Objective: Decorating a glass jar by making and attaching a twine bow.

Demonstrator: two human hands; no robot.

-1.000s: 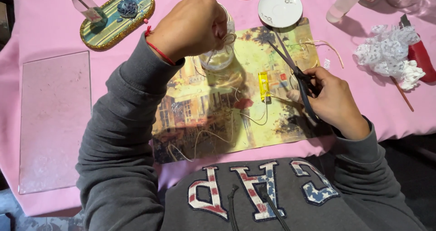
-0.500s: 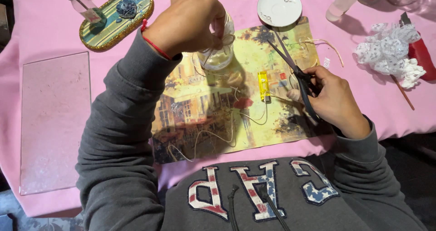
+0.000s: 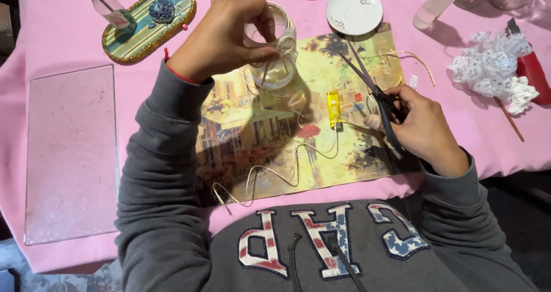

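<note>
glass jar [image 3: 274, 54] is gripped at the rim by left hand [image 3: 227, 39], steadying its twine wrap; scissors [image 3: 376, 94] are grasped in right hand [image 3: 425, 128], blades open for cutting.

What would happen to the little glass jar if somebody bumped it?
The glass jar looks breakable, since you can see through its clear wall. It stands upright, so it would probably slide or tip, then roll on its round side. The left hand grips its rim and the twine around it, which likely keeps it steady.
</note>
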